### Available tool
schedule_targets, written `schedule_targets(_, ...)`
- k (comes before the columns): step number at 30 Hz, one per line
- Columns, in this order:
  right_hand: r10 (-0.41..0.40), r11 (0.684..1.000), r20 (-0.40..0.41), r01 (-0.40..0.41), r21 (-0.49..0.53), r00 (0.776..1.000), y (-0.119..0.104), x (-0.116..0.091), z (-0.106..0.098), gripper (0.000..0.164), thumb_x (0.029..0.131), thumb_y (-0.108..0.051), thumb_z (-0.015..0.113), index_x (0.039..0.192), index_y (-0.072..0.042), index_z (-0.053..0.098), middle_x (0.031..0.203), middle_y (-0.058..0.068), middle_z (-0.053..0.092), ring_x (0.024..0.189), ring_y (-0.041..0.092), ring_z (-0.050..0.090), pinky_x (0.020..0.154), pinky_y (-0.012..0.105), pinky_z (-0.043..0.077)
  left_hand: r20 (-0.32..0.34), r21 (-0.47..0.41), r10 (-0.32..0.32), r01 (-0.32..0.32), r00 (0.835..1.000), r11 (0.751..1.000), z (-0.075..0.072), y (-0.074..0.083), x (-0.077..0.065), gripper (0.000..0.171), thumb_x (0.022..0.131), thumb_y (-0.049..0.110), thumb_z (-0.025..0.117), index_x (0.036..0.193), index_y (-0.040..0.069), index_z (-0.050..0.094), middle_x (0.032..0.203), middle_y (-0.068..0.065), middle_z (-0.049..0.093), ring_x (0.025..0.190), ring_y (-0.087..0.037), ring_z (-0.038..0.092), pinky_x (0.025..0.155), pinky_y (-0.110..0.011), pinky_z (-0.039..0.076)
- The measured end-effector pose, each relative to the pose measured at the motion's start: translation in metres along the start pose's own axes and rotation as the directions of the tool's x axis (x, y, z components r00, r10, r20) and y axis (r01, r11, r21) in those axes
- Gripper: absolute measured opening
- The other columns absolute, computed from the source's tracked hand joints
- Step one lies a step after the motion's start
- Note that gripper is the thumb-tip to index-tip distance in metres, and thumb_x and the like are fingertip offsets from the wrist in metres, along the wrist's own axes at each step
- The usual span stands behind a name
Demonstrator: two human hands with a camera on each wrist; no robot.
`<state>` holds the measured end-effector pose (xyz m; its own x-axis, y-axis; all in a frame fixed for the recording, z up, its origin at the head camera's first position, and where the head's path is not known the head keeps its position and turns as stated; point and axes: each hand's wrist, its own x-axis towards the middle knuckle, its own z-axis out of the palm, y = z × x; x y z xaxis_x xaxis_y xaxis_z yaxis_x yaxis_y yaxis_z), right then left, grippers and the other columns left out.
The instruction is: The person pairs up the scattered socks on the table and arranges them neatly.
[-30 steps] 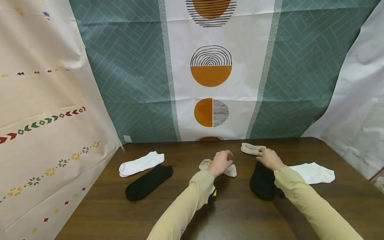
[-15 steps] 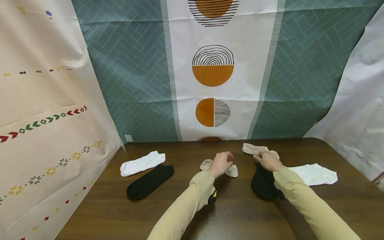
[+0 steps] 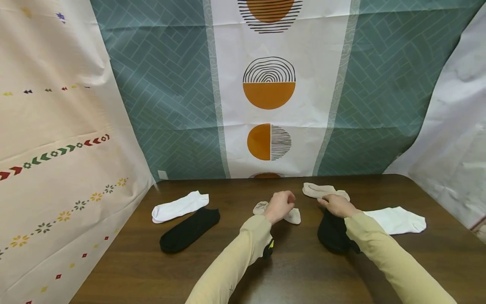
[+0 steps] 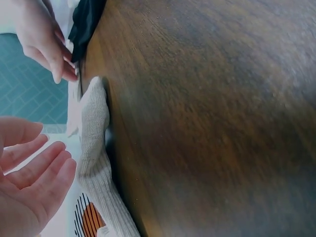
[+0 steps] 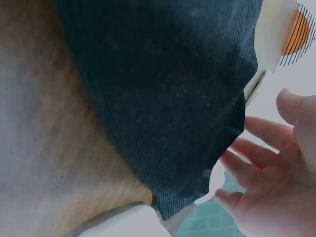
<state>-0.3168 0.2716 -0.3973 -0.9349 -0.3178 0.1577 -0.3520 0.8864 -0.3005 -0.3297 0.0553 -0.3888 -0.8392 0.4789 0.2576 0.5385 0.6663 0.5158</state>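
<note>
My left hand (image 3: 280, 205) hovers over a beige ribbed sock (image 3: 292, 216) in the middle of the table; in the left wrist view its fingers are loosely bent, with nothing between them and the sock (image 4: 94, 148) beside them. My right hand (image 3: 339, 205) is over the far end of a black sock (image 3: 331, 236), by the near side of another beige sock (image 3: 317, 191). The right wrist view has the thumb apart from relaxed fingers (image 5: 259, 153), holding nothing; the black sock (image 5: 168, 98) partly covers their tips. Whether they touch the beige sock I cannot tell.
A white sock (image 3: 180, 207) and a black sock (image 3: 190, 231) lie side by side at the left of the brown wooden table (image 3: 296, 274). Another white sock (image 3: 398, 220) lies to the right, partly behind the right sleeve (image 3: 391, 257). A patterned cloth (image 3: 182, 105) hangs behind the table.
The right hand has moved slightly left and nearer, uncovering more of the back beige sock. That sock has shifted slightly left in the last half second. The left hand has stayed in place.
</note>
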Motion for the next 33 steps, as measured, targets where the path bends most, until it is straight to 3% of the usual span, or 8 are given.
schedule_targets(7, -0.001, 0.999, 0.039, -0.001, 0.043, 0.999, -0.012, 0.004, 0.004, 0.020, 0.093, -0.016, 0.048, 0.082, -0.003, 0.059, 0.063, 0.000, 0.046, 0.064, 0.019, 0.048, 0.064, 0.038, 0.039, 0.025, 0.101, 0.011, -0.013, 1.000, 0.995, 0.001, -0.003, 0.004, 0.014, 0.084, 0.007, 0.060, 0.098, 0.006, 0.063, 0.084, 0.001, 0.058, 0.078, -0.012, 0.054, 0.066, -0.022, 0.042)
schedule_targets(11, -0.011, 0.999, 0.034, 0.010, 0.042, 0.999, -0.015, 0.005, 0.005, 0.017, 0.092, -0.014, 0.051, 0.082, -0.003, 0.059, 0.064, -0.001, 0.048, 0.062, 0.017, 0.047, 0.063, 0.036, 0.039, 0.047, 0.149, 0.017, -0.024, 0.999, 0.989, 0.003, -0.001, 0.006, 0.015, 0.085, 0.008, 0.060, 0.100, 0.006, 0.063, 0.085, 0.001, 0.056, 0.079, -0.012, 0.053, 0.068, -0.023, 0.043)
schedule_targets(15, 0.013, 0.999, 0.001, -0.013, 0.053, 1.000, -0.013, 0.005, 0.006, 0.020, 0.090, -0.013, 0.053, 0.095, 0.006, 0.060, 0.084, 0.013, 0.060, 0.079, 0.029, 0.057, 0.073, 0.043, 0.042, 0.072, 0.202, 0.023, -0.037, 0.997, 0.979, 0.006, 0.001, 0.006, 0.020, 0.086, 0.011, 0.059, 0.105, 0.006, 0.062, 0.090, 0.000, 0.056, 0.085, -0.012, 0.053, 0.071, -0.023, 0.042)
schedule_targets(18, 0.023, 0.999, -0.013, -0.022, 0.049, 1.000, -0.012, 0.005, 0.007, 0.029, 0.089, -0.012, 0.054, 0.104, 0.013, 0.055, 0.099, 0.027, 0.058, 0.093, 0.040, 0.054, 0.080, 0.048, 0.040, 0.077, 0.244, 0.037, -0.055, 0.996, 0.968, 0.008, 0.002, 0.004, 0.023, 0.087, 0.012, 0.059, 0.109, 0.006, 0.062, 0.096, -0.002, 0.057, 0.092, -0.014, 0.053, 0.075, -0.023, 0.042)
schedule_targets(21, 0.013, 1.000, 0.004, -0.013, 0.019, 1.000, -0.011, 0.005, 0.009, 0.032, 0.090, -0.011, 0.053, 0.108, 0.016, 0.053, 0.105, 0.030, 0.055, 0.098, 0.042, 0.052, 0.082, 0.049, 0.039, 0.081, 0.269, 0.057, -0.077, 0.995, 0.960, 0.010, 0.001, 0.003, 0.024, 0.087, 0.013, 0.059, 0.110, 0.006, 0.062, 0.100, -0.003, 0.058, 0.096, -0.016, 0.053, 0.077, -0.024, 0.041)
schedule_targets(27, 0.001, 1.000, 0.023, -0.001, 0.007, 1.000, -0.015, 0.006, 0.012, 0.027, 0.090, -0.013, 0.054, 0.105, 0.008, 0.060, 0.100, 0.021, 0.060, 0.093, 0.037, 0.056, 0.078, 0.047, 0.042, 0.136, 0.286, 0.052, -0.090, 0.989, 0.954, 0.012, 0.000, 0.003, 0.024, 0.091, 0.017, 0.055, 0.112, 0.007, 0.059, 0.102, -0.004, 0.056, 0.096, -0.018, 0.053, 0.076, -0.024, 0.041)
schedule_targets(33, -0.038, 0.998, 0.008, 0.038, 0.041, 0.999, -0.025, 0.009, 0.013, 0.013, 0.090, -0.011, 0.054, 0.086, -0.001, 0.062, 0.070, 0.002, 0.054, 0.065, 0.019, 0.051, 0.064, 0.037, 0.041, 0.144, 0.302, 0.078, -0.119, 0.987, 0.946, 0.018, -0.005, 0.006, 0.027, 0.094, 0.017, 0.049, 0.117, 0.007, 0.057, 0.114, -0.006, 0.053, 0.103, -0.021, 0.051, 0.083, -0.026, 0.040)
